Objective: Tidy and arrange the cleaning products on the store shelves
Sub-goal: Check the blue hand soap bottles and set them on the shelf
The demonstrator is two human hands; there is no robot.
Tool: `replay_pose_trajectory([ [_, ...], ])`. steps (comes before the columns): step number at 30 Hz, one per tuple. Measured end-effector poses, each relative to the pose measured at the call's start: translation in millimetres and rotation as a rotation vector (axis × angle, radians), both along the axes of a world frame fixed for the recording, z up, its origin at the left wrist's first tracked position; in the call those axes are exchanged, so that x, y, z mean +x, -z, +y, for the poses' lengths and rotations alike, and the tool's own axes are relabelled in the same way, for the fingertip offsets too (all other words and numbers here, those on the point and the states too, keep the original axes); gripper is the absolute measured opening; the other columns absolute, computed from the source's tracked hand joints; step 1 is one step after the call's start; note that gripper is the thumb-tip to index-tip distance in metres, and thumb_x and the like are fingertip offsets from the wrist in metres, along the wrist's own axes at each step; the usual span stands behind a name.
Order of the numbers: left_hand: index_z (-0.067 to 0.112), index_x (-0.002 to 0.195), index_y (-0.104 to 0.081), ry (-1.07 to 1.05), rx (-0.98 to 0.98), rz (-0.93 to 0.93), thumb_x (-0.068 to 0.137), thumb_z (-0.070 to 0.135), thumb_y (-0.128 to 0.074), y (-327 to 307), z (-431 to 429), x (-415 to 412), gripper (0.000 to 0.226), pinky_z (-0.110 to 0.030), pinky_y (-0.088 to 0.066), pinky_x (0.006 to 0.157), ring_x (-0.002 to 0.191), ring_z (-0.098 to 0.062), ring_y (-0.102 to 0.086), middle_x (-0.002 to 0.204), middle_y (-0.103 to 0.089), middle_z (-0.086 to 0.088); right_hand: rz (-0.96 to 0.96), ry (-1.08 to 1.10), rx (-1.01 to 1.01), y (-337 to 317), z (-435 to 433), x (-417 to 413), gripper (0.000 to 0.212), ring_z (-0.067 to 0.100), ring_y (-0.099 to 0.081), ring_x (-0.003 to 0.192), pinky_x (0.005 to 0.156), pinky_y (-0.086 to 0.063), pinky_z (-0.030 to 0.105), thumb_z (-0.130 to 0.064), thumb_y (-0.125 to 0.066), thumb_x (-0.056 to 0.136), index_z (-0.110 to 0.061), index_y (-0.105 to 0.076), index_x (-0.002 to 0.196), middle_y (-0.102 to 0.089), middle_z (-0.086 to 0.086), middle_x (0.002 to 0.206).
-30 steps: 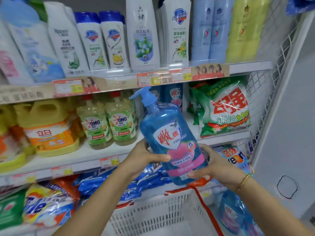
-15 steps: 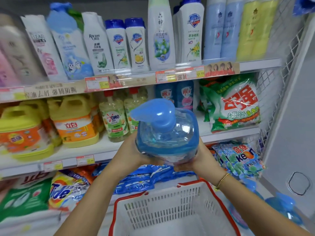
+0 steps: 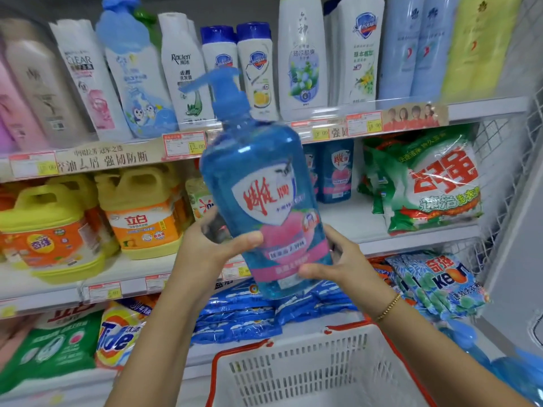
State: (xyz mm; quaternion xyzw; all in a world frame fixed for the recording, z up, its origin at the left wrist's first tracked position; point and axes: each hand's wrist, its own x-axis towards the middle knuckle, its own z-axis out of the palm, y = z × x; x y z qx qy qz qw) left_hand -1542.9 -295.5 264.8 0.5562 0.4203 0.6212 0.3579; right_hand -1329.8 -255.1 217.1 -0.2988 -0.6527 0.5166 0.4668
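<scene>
Holding the blue pump bottle [image 3: 264, 201] slightly tilted mid-frame with my left hand [image 3: 205, 251] and right hand [image 3: 343, 259] both wrapped round its lower half, above the white basket [image 3: 293, 368], so it's not shelved yet, guessing it goes beside the matching bottles [image 3: 335, 171] on the middle shelf [image 3: 352, 221].

A white slatted shopping basket [image 3: 293, 374] with a red rim is sitting low in the foreground. A white wire mesh panel [image 3: 499, 171] is standing at the right, bordering a grey wall [image 3: 517, 274].
</scene>
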Motion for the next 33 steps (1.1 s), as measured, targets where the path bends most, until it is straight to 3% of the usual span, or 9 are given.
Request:
replay_pose_trajectory([
  [3, 0.026, 0.104, -0.07, -0.016, -0.009, -0.074, 0.033, 0.066, -0.087, -1.8, 2.5, -6.1, 0.083, -0.047, -0.051, 0.094, 0.112, -0.023, -0.063, 0.116, -0.07, 0.001, 0.16, -0.014, -0.074, -11.2, 4.6, -8.8, 0.084, 0.018, -0.068, 0.101, 0.075, -0.056, 0.028, -0.042, -0.088, 0.05, -0.022, -0.057, 0.125, -0.069, 0.0, 0.114],
  [9, 0.028, 0.131, -0.048, 0.175, -0.076, -0.136, 0.042, 0.046, -0.093, 1.6, -0.3, 0.7, 0.101, -0.043, -0.057, 0.082, 0.11, -0.02, -0.065, 0.119, -0.068, 0.005, 0.179, 0.002, -0.149, -19.7, 2.7, -19.3, 0.073, 0.025, -0.067, 0.103, 0.083, -0.056, 0.043, -0.052, -0.08, 0.06, -0.019, -0.058, 0.121, -0.068, 0.008, 0.115],
  [12, 0.023, 0.134, -0.047, 0.124, -0.052, -0.255, 0.05, 0.03, -0.088, 6.0, 1.4, 6.5, 0.093, -0.039, -0.058, 0.077, 0.105, -0.022, -0.068, 0.115, -0.07, 0.002, 0.142, 0.088, -0.092, -23.5, -3.5, -23.2, 0.064, 0.019, -0.068, 0.098, 0.081, -0.057, 0.035, -0.053, -0.074, 0.068, -0.021, -0.052, 0.119, -0.066, 0.005, 0.113],
  [14, 0.021, 0.137, -0.047, 0.099, -0.028, -0.331, 0.056, 0.027, -0.081, 7.6, 2.1, 8.8, 0.087, -0.037, -0.057, 0.076, 0.106, -0.024, -0.067, 0.118, -0.068, 0.0, 0.096, 0.133, 0.023, -25.0, -10.7, -25.6, 0.069, 0.014, -0.064, 0.102, 0.08, -0.056, 0.025, -0.048, -0.073, 0.066, -0.028, -0.043, 0.124, -0.061, -0.002, 0.115],
  [16, 0.021, 0.138, -0.047, 0.081, 0.003, -0.379, 0.054, 0.029, -0.086, 6.7, 2.6, 10.6, 0.093, -0.038, -0.057, 0.076, 0.108, -0.026, -0.066, 0.122, -0.067, -0.002, -0.056, 0.183, 0.241, -23.4, -16.9, -26.9, 0.092, 0.007, -0.053, 0.119, 0.091, -0.051, 0.023, -0.049, -0.082, 0.062, -0.036, -0.029, 0.137, -0.047, -0.008, 0.132],
  [20, 0.022, 0.141, -0.044, 0.064, 0.052, -0.488, 0.042, 0.042, -0.094, 1.5, 2.0, 14.7, 0.112, -0.036, -0.058, 0.074, 0.111, -0.027, -0.065, 0.127, -0.064, -0.002, -0.399, 0.375, 0.667, -18.8, -13.5, -27.3, 0.116, 0.005, -0.013, 0.142, 0.11, -0.019, 0.013, -0.063, -0.074, 0.057, -0.04, -0.004, 0.147, -0.012, -0.007, 0.153],
  [25, 0.026, 0.139, -0.044, 0.16, 0.072, -0.453, 0.046, 0.046, -0.092, -0.5, -2.7, 24.5, 0.107, -0.034, -0.057, 0.077, 0.109, -0.024, -0.066, 0.123, -0.067, 0.001, -0.174, 0.499, 0.741, -20.1, -13.0, -32.1, 0.11, -0.003, -0.022, 0.135, 0.101, -0.028, 0.002, -0.036, -0.088, 0.058, -0.02, -0.023, 0.145, -0.025, 0.008, 0.143],
  [29, 0.027, 0.135, -0.048, 0.253, 0.106, -0.472, 0.052, 0.044, -0.091, -3.1, -2.0, 25.9, 0.095, -0.032, -0.056, 0.079, 0.111, -0.023, -0.065, 0.127, -0.064, -0.002, -0.045, 0.458, 0.669, -22.8, -14.9, -26.1, 0.102, 0.009, -0.036, 0.132, 0.103, -0.043, 0.025, -0.04, -0.082, 0.056, -0.024, -0.031, 0.142, -0.034, 0.004, 0.137],
  [33, 0.025, 0.132, -0.051, 0.298, 0.139, -0.547, 0.052, 0.041, -0.092, -2.0, 4.0, 22.3, 0.09, -0.032, -0.055, 0.082, 0.119, -0.022, -0.06, 0.132, -0.06, -0.003, 0.169, 0.091, 0.343, -29.4, -19.3, -24.2, 0.095, 0.017, -0.051, 0.125, 0.096, -0.05, 0.041, -0.029, -0.083, 0.055, -0.035, -0.035, 0.137, -0.046, -0.001, 0.137],
])
